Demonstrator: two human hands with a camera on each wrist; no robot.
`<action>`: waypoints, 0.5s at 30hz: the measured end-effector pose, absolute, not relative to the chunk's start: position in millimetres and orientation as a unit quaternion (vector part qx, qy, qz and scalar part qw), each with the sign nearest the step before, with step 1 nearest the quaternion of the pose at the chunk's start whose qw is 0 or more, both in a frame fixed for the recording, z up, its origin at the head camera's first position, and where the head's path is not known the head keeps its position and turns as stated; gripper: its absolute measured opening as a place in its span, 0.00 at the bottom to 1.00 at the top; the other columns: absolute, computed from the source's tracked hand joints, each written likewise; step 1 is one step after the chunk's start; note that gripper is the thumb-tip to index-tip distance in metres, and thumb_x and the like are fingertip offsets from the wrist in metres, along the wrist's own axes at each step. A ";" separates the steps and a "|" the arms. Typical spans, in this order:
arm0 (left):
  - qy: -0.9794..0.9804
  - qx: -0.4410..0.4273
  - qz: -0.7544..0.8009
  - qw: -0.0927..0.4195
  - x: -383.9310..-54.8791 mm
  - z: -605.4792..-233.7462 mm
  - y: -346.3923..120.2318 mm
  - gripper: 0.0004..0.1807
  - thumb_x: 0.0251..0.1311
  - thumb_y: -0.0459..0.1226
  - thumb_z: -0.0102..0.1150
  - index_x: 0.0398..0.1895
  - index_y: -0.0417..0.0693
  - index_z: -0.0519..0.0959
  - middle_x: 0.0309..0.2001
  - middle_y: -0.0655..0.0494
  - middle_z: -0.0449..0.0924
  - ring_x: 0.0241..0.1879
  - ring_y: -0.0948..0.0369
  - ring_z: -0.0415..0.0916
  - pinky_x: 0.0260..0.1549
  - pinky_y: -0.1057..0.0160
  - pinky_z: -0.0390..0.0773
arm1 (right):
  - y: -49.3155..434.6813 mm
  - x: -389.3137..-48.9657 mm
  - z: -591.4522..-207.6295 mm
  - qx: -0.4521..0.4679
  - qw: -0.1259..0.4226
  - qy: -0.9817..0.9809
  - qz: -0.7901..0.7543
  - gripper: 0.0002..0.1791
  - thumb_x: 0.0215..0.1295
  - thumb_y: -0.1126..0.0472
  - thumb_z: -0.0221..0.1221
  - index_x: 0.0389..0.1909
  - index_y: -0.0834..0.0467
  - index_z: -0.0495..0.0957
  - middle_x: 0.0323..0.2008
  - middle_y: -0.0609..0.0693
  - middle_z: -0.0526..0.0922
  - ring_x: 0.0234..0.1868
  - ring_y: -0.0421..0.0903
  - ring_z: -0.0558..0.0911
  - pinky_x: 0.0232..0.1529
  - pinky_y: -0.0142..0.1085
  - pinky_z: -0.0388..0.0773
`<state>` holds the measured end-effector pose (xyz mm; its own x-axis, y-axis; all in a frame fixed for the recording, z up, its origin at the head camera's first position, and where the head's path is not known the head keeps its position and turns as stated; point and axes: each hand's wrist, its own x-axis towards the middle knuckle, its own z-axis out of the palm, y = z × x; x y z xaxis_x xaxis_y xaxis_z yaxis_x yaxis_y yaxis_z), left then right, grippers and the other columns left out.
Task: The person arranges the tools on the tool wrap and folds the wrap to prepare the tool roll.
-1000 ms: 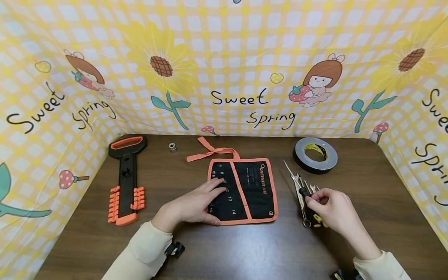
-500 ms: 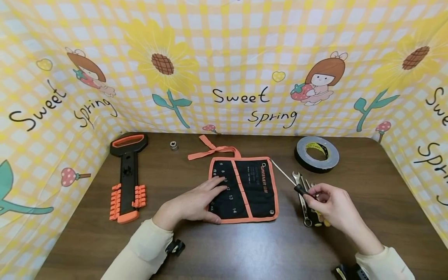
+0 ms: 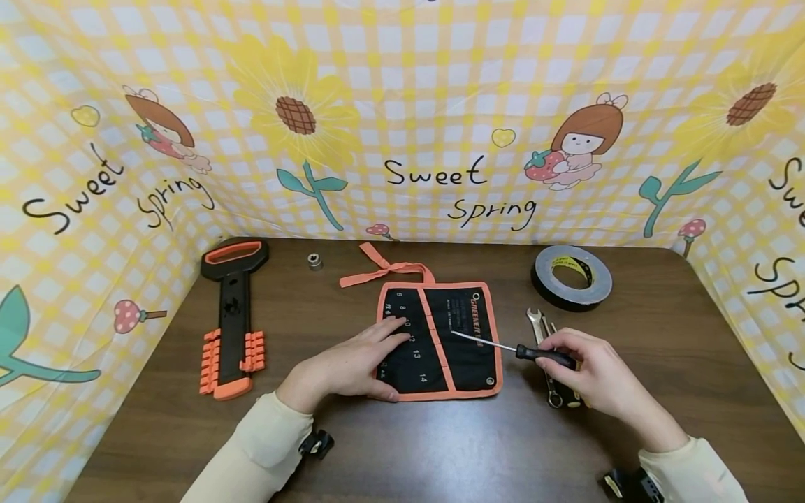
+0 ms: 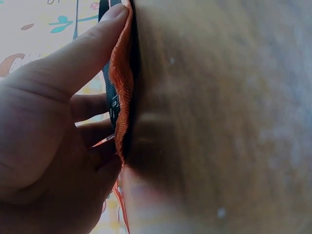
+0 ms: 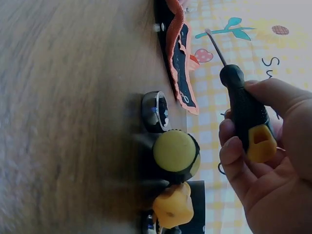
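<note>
Resting on the table (image 3: 440,454) at its near-left side, a left hand (image 3: 346,367) lies over the tool pouch (image 3: 439,342), its fingers apart and covering part of the numbered panel, the thumb on the near corner. Opposite, the right hand (image 3: 588,363) has thumb and fingers clamped on the black handle of a screwdriver (image 3: 527,353). That tool is raised off the table, its long axis nearly crosswise, the tip pointing left and a little away from the person, above the pouch's right panel; whether the tip touches the cloth I cannot tell.

Under the handle and hand lie a wrench (image 3: 539,332), running roughly front to back, and other tools, mostly hidden; from the right wrist, two yellow ends (image 5: 174,150) show beside the wrench's ring. The pouch lies flat, orange-edged, its strap (image 3: 411,267) trailing off the far edge to the left.

Farther off, a tape roll (image 3: 542,276) sits beyond the wrench, and a small socket (image 3: 314,261) stands left of the strap. Well left, a black-and-orange holder (image 3: 233,307) points its handle away. A checked cloth (image 3: 434,126) hangs behind everything.
</note>
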<state>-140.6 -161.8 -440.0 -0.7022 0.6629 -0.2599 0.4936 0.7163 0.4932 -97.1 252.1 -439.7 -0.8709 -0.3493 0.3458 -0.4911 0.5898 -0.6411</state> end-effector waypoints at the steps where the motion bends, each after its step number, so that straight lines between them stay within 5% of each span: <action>1: 0.901 0.321 0.197 0.215 -140.4 -439.8 -161.9 0.53 0.62 0.54 0.78 0.85 0.46 0.62 0.89 0.47 0.47 0.88 0.45 0.44 0.82 0.39 0.59 | 252.3 -97.2 -439.9 0.241 0.092 -0.887 0.382 0.16 0.60 0.71 0.76 0.40 0.47 0.87 0.35 0.37 0.83 0.31 0.30 0.74 0.31 0.25 0.71; 15: 0.902 0.317 0.198 0.217 -141.0 -440.5 -161.6 0.54 0.61 0.55 0.78 0.85 0.47 0.62 0.89 0.49 0.47 0.88 0.46 0.44 0.82 0.40 0.60 | 257.0 -100.6 -446.7 0.295 0.104 -0.869 0.383 0.23 0.54 0.76 0.77 0.44 0.49 0.86 0.44 0.41 0.86 0.45 0.33 0.81 0.50 0.18 0.73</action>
